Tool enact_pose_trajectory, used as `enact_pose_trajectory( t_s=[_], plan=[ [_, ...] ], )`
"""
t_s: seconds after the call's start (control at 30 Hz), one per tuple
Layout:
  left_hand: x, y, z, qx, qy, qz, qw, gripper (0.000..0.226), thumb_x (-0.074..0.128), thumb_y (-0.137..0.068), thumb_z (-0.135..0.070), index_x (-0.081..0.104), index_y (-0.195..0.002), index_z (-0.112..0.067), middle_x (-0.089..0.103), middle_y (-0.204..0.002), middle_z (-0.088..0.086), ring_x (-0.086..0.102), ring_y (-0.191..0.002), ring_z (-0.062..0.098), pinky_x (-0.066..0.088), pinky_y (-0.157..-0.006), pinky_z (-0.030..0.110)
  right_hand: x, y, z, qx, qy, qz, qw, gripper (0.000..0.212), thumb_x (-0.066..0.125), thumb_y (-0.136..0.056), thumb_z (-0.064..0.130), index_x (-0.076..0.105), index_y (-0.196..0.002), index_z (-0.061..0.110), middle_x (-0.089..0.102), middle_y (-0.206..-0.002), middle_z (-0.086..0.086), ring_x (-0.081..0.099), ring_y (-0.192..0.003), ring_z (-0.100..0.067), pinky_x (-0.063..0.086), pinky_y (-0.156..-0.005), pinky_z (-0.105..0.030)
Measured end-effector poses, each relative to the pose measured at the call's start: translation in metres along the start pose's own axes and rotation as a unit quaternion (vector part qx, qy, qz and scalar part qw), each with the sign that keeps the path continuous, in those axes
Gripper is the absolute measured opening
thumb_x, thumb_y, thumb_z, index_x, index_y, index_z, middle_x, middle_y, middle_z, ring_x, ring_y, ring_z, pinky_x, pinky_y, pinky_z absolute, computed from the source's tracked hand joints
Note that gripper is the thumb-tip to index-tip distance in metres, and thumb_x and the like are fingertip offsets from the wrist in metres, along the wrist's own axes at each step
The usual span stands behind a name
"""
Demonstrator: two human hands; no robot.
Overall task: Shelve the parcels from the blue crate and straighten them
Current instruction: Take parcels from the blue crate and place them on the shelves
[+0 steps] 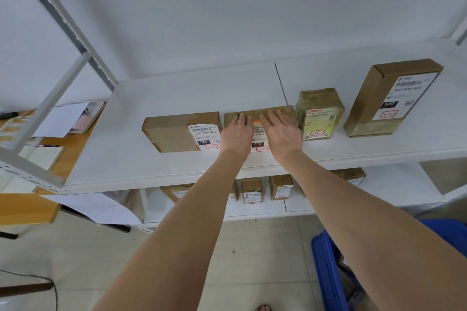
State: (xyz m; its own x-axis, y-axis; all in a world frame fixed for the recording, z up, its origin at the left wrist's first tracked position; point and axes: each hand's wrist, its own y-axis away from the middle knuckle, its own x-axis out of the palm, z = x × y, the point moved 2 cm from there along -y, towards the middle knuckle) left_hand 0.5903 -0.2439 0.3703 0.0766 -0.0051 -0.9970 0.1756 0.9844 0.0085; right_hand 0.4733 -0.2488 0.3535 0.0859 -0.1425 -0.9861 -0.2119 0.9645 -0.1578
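A brown parcel [257,111] with a label reading 010 stands on the white shelf [126,159], between a wider box [177,131] marked 060 and a taped yellowish parcel [319,112]. My left hand [236,132] and my right hand [281,134] lie flat on the front of the middle parcel with straight fingers, covering most of it. A tall box [390,98] marked 060 stands further right. The blue crate [333,267] is on the floor at the lower right, partly hidden by my right arm.
A lower shelf [379,197] carries several small parcels [251,189]. To the left are the rack's metal upright [63,83] and a wooden desk [73,151] with papers and a notebook. A cable lies on the tiled floor at the lower left.
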Motion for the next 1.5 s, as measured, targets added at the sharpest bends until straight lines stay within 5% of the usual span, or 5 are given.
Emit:
enact_pose_trajectory(
  t_s=[0.23,0.37,0.6,1.07,1.5],
  plan=[
    [-0.006,0.003,0.002,0.01,-0.002,0.02,1.0,0.077,0.063,-0.086,-0.007,0.018,-0.149,-0.006,0.021,-0.154,0.01,0.02,-0.144,0.024,0.04,-0.106,0.035,-0.002,0.002,0.002,0.012,0.012,0.043,0.999,0.072,0.059,-0.093,0.012,0.018,-0.152,0.018,0.017,-0.158,-0.012,0.013,-0.148,-0.028,0.014,-0.12,-0.037],
    [-0.015,0.007,-0.002,0.003,0.0,0.018,1.0,0.063,0.063,-0.084,-0.006,0.032,-0.139,-0.009,0.035,-0.143,0.008,0.036,-0.133,0.024,0.048,-0.093,0.035,-0.012,0.009,0.001,0.023,0.054,0.056,0.997,0.079,0.06,-0.091,0.022,0.011,-0.153,0.019,0.014,-0.157,-0.013,0.009,-0.147,-0.033,0.013,-0.12,-0.046],
    [-0.04,0.013,-0.037,0.043,-0.014,-0.018,0.999,0.055,0.055,-0.086,-0.005,0.035,-0.137,-0.01,0.039,-0.136,0.008,0.043,-0.124,0.024,0.047,-0.084,0.034,-0.034,0.041,-0.023,0.08,0.031,0.041,0.995,0.079,0.061,-0.087,0.012,0.014,-0.15,0.017,0.011,-0.157,-0.012,0.004,-0.148,-0.032,0.014,-0.12,-0.045],
    [-0.012,0.04,-0.207,0.253,-0.018,0.015,0.967,0.055,0.055,-0.088,-0.009,0.034,-0.138,-0.01,0.037,-0.138,0.009,0.039,-0.127,0.025,0.044,-0.089,0.035,-0.038,0.176,-0.141,0.27,0.056,0.096,0.956,0.081,0.063,-0.089,0.02,0.011,-0.152,0.018,0.011,-0.159,-0.011,0.004,-0.148,-0.031,0.015,-0.12,-0.042],
    [0.068,0.126,-0.391,0.332,-0.062,0.064,0.939,0.049,0.057,-0.087,-0.013,0.038,-0.132,-0.008,0.042,-0.132,0.01,0.045,-0.12,0.025,0.047,-0.081,0.035,0.017,0.341,-0.263,0.349,0.003,0.148,0.926,0.07,0.06,-0.088,0.015,0.023,-0.147,0.017,0.022,-0.154,-0.012,0.011,-0.146,-0.032,0.021,-0.117,-0.044]
  ],
)
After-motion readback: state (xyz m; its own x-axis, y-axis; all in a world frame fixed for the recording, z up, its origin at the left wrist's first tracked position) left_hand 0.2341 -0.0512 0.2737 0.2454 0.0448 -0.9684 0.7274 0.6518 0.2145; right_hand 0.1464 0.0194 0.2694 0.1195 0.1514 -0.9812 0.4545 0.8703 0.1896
